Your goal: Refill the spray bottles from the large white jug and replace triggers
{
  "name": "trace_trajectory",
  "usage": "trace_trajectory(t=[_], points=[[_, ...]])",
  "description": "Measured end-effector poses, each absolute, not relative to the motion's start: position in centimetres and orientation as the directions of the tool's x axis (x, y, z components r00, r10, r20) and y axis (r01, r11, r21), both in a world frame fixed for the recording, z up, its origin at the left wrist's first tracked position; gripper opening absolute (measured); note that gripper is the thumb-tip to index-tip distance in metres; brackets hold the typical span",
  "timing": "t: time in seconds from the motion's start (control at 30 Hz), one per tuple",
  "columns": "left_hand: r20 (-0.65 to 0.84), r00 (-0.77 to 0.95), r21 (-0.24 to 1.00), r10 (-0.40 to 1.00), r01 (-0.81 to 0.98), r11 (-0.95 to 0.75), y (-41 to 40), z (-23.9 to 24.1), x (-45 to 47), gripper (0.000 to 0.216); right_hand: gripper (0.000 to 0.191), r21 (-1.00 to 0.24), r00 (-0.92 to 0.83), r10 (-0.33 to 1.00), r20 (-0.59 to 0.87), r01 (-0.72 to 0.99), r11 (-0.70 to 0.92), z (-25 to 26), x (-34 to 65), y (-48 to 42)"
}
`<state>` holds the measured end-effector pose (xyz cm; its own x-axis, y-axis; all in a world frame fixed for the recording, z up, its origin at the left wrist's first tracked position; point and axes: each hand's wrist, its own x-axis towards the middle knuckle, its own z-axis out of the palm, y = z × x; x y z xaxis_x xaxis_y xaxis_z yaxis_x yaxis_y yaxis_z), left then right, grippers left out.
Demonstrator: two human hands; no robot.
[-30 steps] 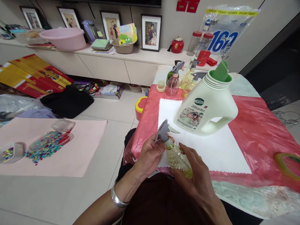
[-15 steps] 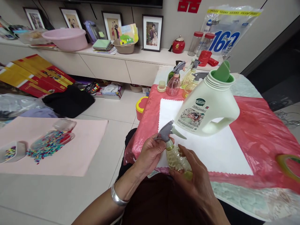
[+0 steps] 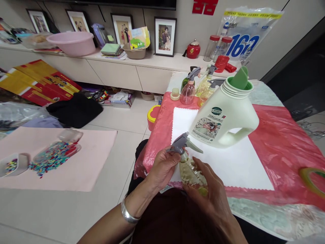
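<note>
Bright, even indoor light; soft shadows, wide-angle bending and slight blur at edges.

Just beyond the fingers (image 3: 174, 156) a cream detergent jug (image 3: 223, 115) stands on a white cloth (image 3: 236, 166); spray bottles (image 3: 189, 90) cluster farther back.

Inside a home living room: framed photos (image 3: 164, 35), a pink basin (image 3: 72, 43) and jars (image 3: 214, 47) lined along a low cabinet (image 3: 114, 73), a red cutout (image 3: 205, 5) on the wall above it, clutter (image 3: 111, 96) on the tiled floor (image 3: 119, 118) below.
</note>
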<state>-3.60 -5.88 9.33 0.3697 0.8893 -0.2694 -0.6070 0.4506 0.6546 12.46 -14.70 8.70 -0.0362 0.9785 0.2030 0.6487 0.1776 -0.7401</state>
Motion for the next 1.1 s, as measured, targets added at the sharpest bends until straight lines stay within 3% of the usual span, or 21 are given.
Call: trace_trajectory(t=[0.17, 0.37, 0.47, 0.73, 1.1], points=[[-0.213, 0.422, 0.633, 0.881, -0.627, 0.453, -6.21, 9.48, -3.62, 0.033, 0.060, -0.802, -0.031, 0.989, 0.147, 0.581, 0.137, 8.71, 12.40, -14.67], [-0.243, 0.404, 0.612, 0.882, -0.642, 0.462, -6.60, 9.40, -3.02, 0.049, 0.061, -0.840, -0.022, 0.986, 0.166, 0.520, 0.154, 8.30, 12.10, -14.51], [-0.264, 0.392, 0.629, 0.881, -0.622, 0.466, -6.32, 9.47, -3.11, 0.044, 0.059, -0.866, -0.008, 0.990, 0.138, 0.484, 0.125, 8.27, 11.92, -14.65], [-0.246, 0.439, 0.607, 0.864, -0.625, 0.491, -6.19, 9.83, -3.66, 0.048, 0.069, -0.946, 0.000, 0.999, -0.036, 0.321, -0.035, 8.28, 11.83, -14.67], [-0.319, 0.386, 0.664, 0.866, -0.561, 0.495, -6.04, 9.31, -3.68, 0.046, 0.064, -0.969, -0.008, 1.000, -0.026, 0.244, -0.024, 8.43, 11.64, -14.74]])
